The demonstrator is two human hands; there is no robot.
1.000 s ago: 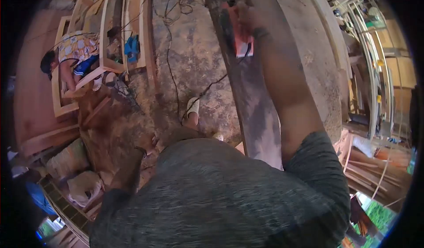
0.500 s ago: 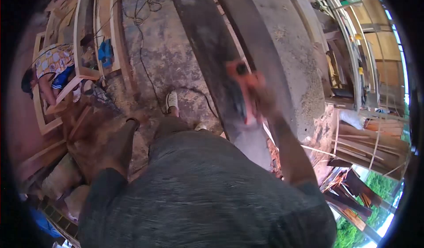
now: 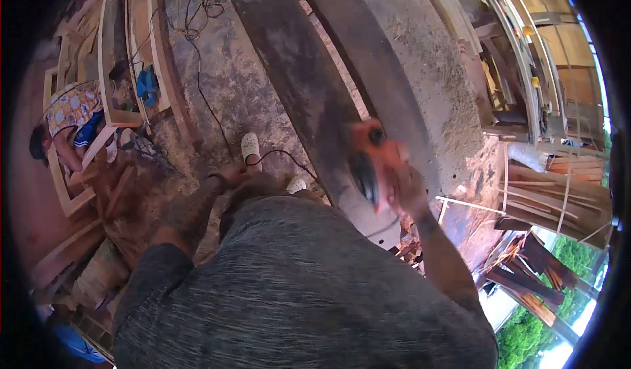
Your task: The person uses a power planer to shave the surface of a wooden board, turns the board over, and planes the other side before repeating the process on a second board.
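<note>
My right hand is wrapped round the handle of an orange electric planer with a black round knob and a dark side cover. It sits on a long dark wooden plank, near the end closest to my body. My left hand is down beside my left leg, right at a black power cord; its fingers are blurred, so I cannot tell whether they hold it. The cord crosses the floor near my light clogs and passes toward the plank.
A second dark plank lies parallel to the first, with a narrow gap between. At the left a person bends by pale wooden frames. Timber is stacked at the right. More cord lies coiled on the floor.
The planer and my right hand have moved slightly toward my body along the plank. My left hand has shifted right, closer to my leg and the cord. The cord's curve by my foot has changed.
</note>
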